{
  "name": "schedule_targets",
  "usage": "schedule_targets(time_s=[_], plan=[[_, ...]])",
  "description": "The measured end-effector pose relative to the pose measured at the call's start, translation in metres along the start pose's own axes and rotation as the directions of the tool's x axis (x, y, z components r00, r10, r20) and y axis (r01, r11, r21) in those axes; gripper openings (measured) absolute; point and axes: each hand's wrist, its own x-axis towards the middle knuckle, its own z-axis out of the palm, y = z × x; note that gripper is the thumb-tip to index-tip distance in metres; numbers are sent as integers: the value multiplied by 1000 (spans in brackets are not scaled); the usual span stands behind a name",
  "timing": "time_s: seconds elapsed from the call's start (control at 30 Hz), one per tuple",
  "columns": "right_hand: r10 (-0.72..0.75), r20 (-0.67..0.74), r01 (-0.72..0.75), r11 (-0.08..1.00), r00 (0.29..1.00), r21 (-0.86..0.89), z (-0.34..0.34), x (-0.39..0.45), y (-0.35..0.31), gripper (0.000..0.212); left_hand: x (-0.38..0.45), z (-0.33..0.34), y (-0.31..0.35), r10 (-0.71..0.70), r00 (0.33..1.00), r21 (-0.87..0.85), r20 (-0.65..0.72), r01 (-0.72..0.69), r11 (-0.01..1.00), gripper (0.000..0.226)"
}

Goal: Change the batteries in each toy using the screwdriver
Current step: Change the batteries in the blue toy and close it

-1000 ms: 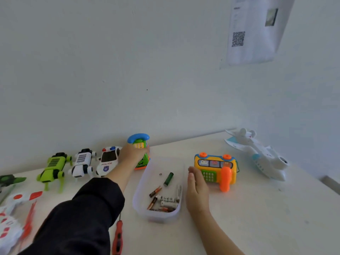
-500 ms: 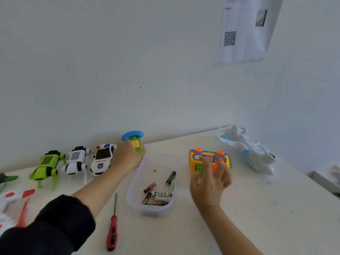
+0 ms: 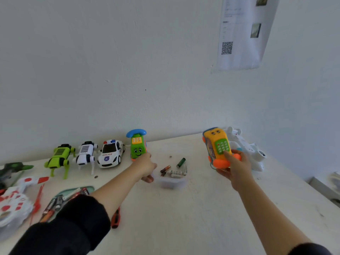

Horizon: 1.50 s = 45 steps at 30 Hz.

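My right hand (image 3: 236, 169) grips a yellow-and-orange toy phone (image 3: 218, 146), lifted off the table and tilted with its keypad facing me. My left hand (image 3: 145, 168) lies between the green toy phone (image 3: 137, 149), which stands upright by the wall, and the clear container (image 3: 173, 183) of loose batteries (image 3: 175, 173). Its fingers curl at the container's left rim; whether they hold it is unclear. The red-handled screwdriver (image 3: 116, 218) lies on the table, partly under my left forearm.
A police car (image 3: 110, 153), a white robot dog (image 3: 85, 153) and a green robot dog (image 3: 59, 158) line the wall at left. A white toy plane (image 3: 247, 150) sits behind my right hand. A teal tray (image 3: 73, 191) of batteries and a red-and-white toy (image 3: 12, 205) lie at near left.
My right hand reached the yellow-and-orange phone, took hold of it and raised it off the table. My left hand came off the green phone and drew back to the container's edge.
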Motion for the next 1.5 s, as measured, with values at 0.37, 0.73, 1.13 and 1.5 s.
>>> schedule_targets(time_s=[0.37,0.73,1.13,1.5], plan=[[347,532,-356,930,772,-91,3,-65,-6,45,-76,10,23,338,890,-387,305,-208,898,96],[-462,531,691,604,710,-397,14,-129,84,69,-130,33,-35,163,929,-277,-332,-261,925,74],[-261,653,665,552,711,-503,25,-141,106,76,-142,38,-44,229,921,-3,-315,-243,970,27],[-419,579,701,560,700,-441,52,-148,101,76,-125,22,-71,425,867,-117,-262,-465,877,58]])
